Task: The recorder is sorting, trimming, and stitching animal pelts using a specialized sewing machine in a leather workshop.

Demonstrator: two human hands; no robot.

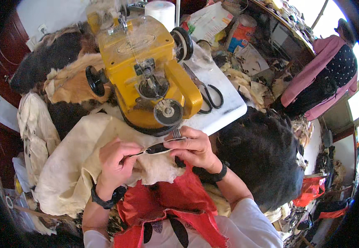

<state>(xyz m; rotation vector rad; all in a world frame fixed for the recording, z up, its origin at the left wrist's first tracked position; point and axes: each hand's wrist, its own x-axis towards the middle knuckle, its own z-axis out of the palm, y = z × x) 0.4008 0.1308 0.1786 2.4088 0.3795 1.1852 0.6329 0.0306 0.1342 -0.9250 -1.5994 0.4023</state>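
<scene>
both hands pinch the edge of a pale hide just below the yellow sewing machine: the left hand grips the seam, the right hand clamps its dark-furred edge. scissors lie right of the machine on the white table.

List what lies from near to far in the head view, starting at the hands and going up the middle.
Left hand and right hand pinching the cream hide piece with dark fur edge → yellow metal sewing machine → white thread cone.
</scene>
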